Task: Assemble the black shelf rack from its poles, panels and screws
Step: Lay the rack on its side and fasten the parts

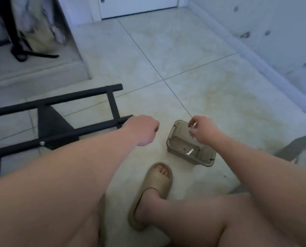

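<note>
Rack frame [81, 129] lies at the floor's [184, 68] left edge: stiff metal, which we judge best gripped by its poles. Our right hand [203, 130] pinches a small, slippery screw [194, 125] over the box [179, 141]; left hand [141, 130] curled, contents hidden.

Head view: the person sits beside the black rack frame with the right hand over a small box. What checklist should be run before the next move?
1. Small silver screw pinched in right hand: ok.
2. Spare pale screw inside translucent brownish plastic box: ok.
3. Black metal rack frame lying on tiled floor: ok.
4. Left hand steadying the frame: cannot tell; it is curled beside a pole end.
5. Free screw hole located: cannot tell.
</note>
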`<state>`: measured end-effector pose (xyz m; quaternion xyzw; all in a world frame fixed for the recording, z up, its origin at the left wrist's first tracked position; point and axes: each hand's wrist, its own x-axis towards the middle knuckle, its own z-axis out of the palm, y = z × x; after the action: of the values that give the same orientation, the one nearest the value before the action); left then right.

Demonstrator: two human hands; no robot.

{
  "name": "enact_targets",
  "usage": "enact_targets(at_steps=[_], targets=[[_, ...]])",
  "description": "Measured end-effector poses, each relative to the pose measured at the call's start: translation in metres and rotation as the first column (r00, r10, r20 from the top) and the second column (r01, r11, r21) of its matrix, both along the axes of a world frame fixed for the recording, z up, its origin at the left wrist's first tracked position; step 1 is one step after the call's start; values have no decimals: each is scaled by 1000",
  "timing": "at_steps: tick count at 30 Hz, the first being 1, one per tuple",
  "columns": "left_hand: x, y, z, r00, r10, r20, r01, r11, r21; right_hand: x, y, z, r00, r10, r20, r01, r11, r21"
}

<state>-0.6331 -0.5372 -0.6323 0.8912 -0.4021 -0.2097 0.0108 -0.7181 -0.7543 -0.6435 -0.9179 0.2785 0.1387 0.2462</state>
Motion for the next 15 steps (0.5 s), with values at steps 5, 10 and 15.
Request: enact_targets(at_steps=[5, 10, 15], targets=[[-17, 63, 60, 936, 328, -126, -343, 931, -128, -14, 79, 63, 959, -172, 224, 91, 938, 333], [-39, 124, 94, 828, 518, -215, -557, 805, -204, -22, 152, 117, 939, -123, 320, 27, 957, 289], [-59, 173, 104, 750, 614, -246, -659, 724, -201, -23, 202, 152, 928, -40, 371, -59, 966, 252]])
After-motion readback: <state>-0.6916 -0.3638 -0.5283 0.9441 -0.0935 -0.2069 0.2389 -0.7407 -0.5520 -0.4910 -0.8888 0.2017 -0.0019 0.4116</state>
